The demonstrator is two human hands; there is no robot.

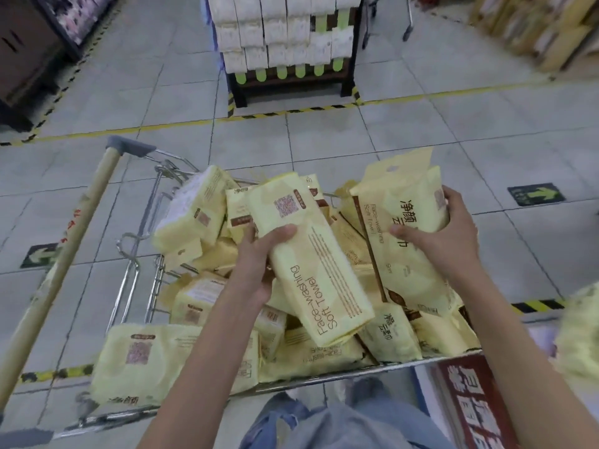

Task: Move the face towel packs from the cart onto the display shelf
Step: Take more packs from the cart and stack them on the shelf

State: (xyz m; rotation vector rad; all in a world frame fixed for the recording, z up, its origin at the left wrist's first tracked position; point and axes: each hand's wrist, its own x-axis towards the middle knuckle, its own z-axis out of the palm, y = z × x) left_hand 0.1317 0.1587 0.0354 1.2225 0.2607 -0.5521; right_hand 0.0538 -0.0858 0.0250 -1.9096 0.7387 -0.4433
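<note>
A wire shopping cart (136,254) below me is heaped with several pale yellow face towel packs (146,354). My left hand (259,257) grips one pack printed "Face-washing Soft Towel" (311,254), held tilted above the heap. My right hand (447,234) holds a second pack (405,222) upright at the cart's right side, fingers around its top edge. More yellow packs (580,332) show blurred at the right edge of the frame.
The cart's wooden handle (64,254) runs along the left. A stand stacked with white packs (282,30) sits ahead across the tiled aisle. Shelving stands at far left (29,53) and far right (544,30). A red sign (470,403) is at my lower right.
</note>
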